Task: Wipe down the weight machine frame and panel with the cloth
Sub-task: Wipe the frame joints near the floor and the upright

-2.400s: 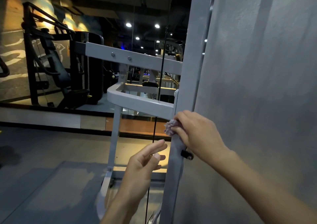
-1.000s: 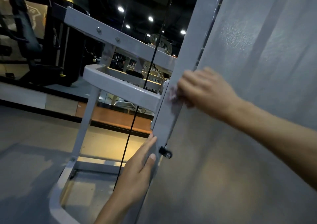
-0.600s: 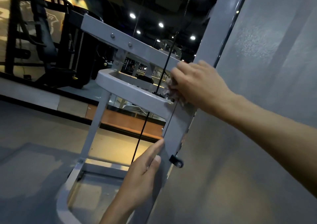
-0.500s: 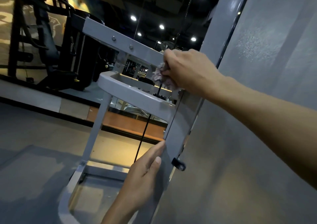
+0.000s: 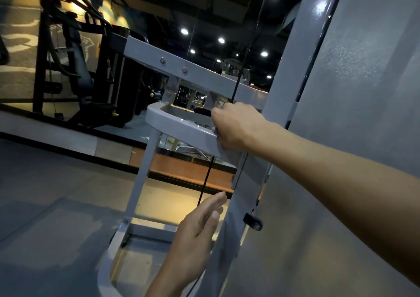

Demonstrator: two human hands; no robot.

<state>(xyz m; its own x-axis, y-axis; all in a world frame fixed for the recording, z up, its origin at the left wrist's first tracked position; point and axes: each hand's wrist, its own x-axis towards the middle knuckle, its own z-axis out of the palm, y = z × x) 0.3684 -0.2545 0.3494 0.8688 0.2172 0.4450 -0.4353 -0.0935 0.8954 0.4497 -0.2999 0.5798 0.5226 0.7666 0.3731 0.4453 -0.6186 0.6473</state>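
The grey weight machine frame (image 5: 181, 128) runs from a curved horizontal bar at centre to a tall upright post (image 5: 284, 73). Its large grey side panel (image 5: 352, 114) fills the right. My right hand (image 5: 236, 126) is curled over the curved bar where it meets the post. The cloth is almost wholly hidden inside that fist; only a sliver (image 5: 219, 106) shows at the fingertips. My left hand (image 5: 200, 233) has straight fingers lying flat against the lower part of the post, holding nothing.
A black cable (image 5: 236, 87) runs down just beside my right hand. A black knob (image 5: 252, 222) juts from the panel edge. The frame's base (image 5: 118, 240) sits on the grey floor. Dark gym machines (image 5: 68, 69) stand far left.
My right hand has moved with the cloth from the upright post up and left onto the curved bar. My left hand has stayed flat against the lower post.
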